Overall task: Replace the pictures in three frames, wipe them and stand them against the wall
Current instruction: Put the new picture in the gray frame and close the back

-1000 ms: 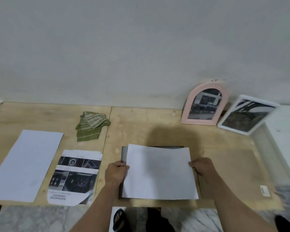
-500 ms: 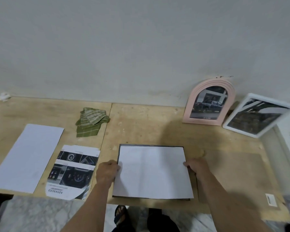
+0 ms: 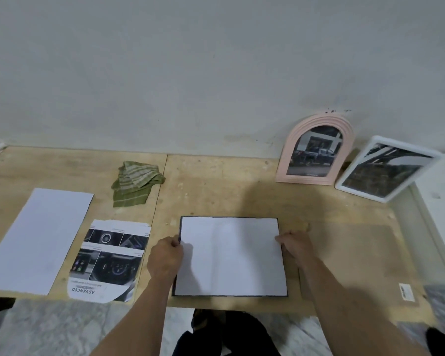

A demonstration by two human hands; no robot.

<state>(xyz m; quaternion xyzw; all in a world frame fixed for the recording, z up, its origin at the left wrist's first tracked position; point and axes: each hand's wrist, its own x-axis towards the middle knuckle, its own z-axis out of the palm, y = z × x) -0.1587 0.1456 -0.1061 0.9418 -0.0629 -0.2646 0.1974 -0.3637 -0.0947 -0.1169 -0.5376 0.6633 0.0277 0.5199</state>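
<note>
A dark frame (image 3: 177, 276) lies flat on the wooden board near its front edge, and a white sheet (image 3: 230, 255) lies inside it, blank side up, filling it almost edge to edge. My left hand (image 3: 165, 259) pinches the sheet's left edge. At the right edge my right hand (image 3: 294, 245) presses on the sheet with curled fingers. A pink arched frame (image 3: 316, 150) and a white rectangular frame (image 3: 385, 169), both with dark pictures, lean against the wall at the back right. A green striped cloth (image 3: 135, 182) lies crumpled at the back left of centre.
A printed page with car photos (image 3: 111, 260) and a blank white sheet (image 3: 36, 240) lie to the left. A brownish backing board (image 3: 355, 260) lies right of the dark frame. The wooden board (image 3: 216, 191) ends at the marble floor in front.
The white sheet was askew over the dark frame; both hands have slid it down and left, and it sits squared inside the frame.
</note>
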